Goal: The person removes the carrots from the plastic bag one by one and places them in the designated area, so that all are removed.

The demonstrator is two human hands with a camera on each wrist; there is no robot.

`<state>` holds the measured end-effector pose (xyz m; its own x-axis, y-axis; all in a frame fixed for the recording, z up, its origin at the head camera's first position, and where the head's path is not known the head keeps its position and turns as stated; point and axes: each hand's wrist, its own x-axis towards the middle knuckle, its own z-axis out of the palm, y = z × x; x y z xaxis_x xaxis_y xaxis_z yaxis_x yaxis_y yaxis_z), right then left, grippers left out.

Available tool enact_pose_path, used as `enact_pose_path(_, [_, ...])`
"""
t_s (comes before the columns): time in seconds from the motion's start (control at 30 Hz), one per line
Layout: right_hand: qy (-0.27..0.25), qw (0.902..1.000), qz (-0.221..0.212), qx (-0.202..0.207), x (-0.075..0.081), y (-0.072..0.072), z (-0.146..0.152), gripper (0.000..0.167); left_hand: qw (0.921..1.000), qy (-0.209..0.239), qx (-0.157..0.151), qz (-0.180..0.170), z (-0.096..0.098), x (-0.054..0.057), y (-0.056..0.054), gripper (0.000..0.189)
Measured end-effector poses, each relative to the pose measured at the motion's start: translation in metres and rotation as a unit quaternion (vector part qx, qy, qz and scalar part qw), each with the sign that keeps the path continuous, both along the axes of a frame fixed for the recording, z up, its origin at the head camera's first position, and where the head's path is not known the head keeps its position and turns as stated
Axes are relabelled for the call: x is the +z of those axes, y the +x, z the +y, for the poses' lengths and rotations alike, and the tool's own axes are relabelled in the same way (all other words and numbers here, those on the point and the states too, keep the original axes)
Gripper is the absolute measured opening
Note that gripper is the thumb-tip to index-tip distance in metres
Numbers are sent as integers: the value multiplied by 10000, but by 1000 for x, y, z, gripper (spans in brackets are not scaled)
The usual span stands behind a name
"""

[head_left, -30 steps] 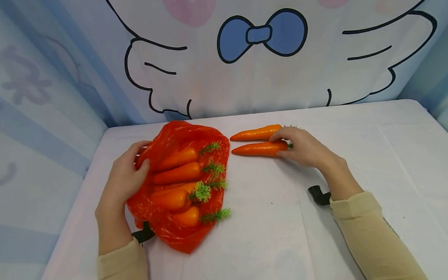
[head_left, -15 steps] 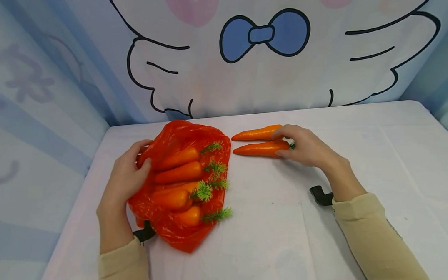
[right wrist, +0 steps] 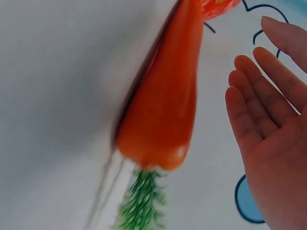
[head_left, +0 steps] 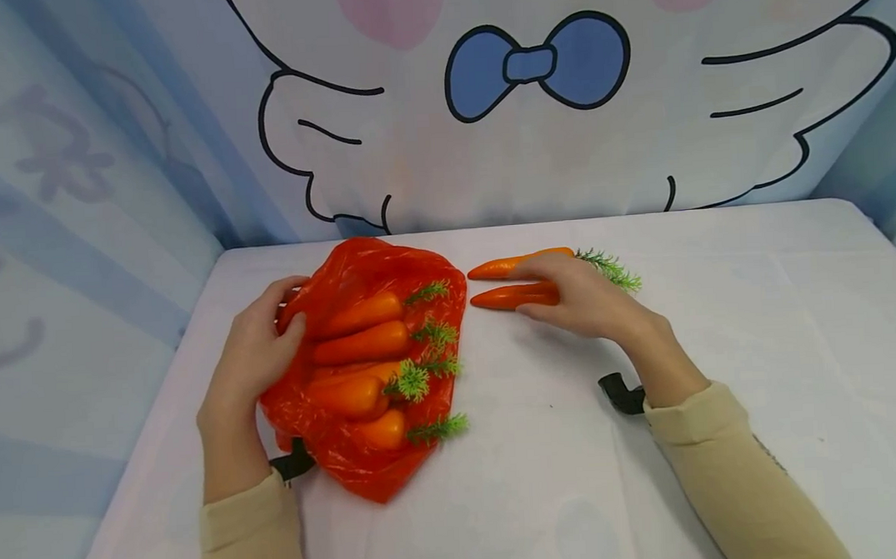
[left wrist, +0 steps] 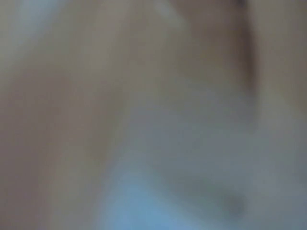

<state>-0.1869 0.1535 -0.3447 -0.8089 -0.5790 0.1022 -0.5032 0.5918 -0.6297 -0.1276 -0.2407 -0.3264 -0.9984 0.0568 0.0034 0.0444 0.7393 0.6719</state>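
Observation:
In the head view my left hand (head_left: 259,350) grips the left edge of a red plastic bag (head_left: 375,262), thumb toward its front. Several orange carrots (head_left: 364,343) with green tops lie in the bag, tops pointing right. My right hand (head_left: 580,299) hovers over two loose carrots right of the bag, fingers extended and covering parts of both. The far carrot (head_left: 493,268) shows its green leaves past the hand; of the near carrot (head_left: 497,299) only the tip end shows. The right wrist view shows a carrot (right wrist: 163,100) close up, beside the open palm. The left wrist view is blurred.
A white cloth covers the table (head_left: 562,475). Behind it hangs a curtain (head_left: 525,159) printed with a cartoon figure and blue bow tie. Another pale blue curtain (head_left: 80,287) stands along the left side. Black camera mounts (head_left: 621,394) sit at the wrists.
My right hand has slid left along the two loose carrots, uncovering the far carrot's leaves. The left hand and bag keep their place; the view has shifted slightly.

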Motion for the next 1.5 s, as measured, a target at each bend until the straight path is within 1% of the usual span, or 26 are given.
enact_pose_path(0.13, [-136, 9996, 110, 231, 6, 2, -15, 44, 9999, -3, -40, 105, 2, 0, -2, 47])
enact_pose_path(0.3, [-244, 9982, 249, 488, 15, 5, -36, 40, 9999, -2, -35, 103, 4, 1, -3, 48])
enact_pose_path(0.4, [-351, 9969, 239, 667, 17, 7, -49, 39, 9999, -2, -48, 106, 4, 2, -3, 48])
enact_pose_path(0.53, [-420, 9954, 124, 848, 19, 11, -64, 41, 10000, 20, -66, 49, 5, 2, -4, 48])
enact_pose_path(0.73, [-402, 9936, 9, 1060, 22, 17, -87, 38, 10000, 22, -56, 49, 4, 2, -3, 48])
enact_pose_path(0.9, [-284, 9912, 91, 1288, 22, 23, -103, 40, 10000, 43, -50, 11, 4, 2, -1, 49])
enact_pose_path(1.03, [-142, 9890, 9, 1472, 23, 28, -115, 43, 10000, 43, -57, -20, 3, 2, 0, 49])
enact_pose_path(1.17, [-193, 9870, -98, 1591, 25, 32, -125, 42, 10000, -1, -32, -13, 2, 2, -1, 49])
enact_pose_path(1.5, [-271, 9824, -6, 1846, 29, 39, -139, 38, 10000, -6, -43, -65, 3, 2, -2, 49])
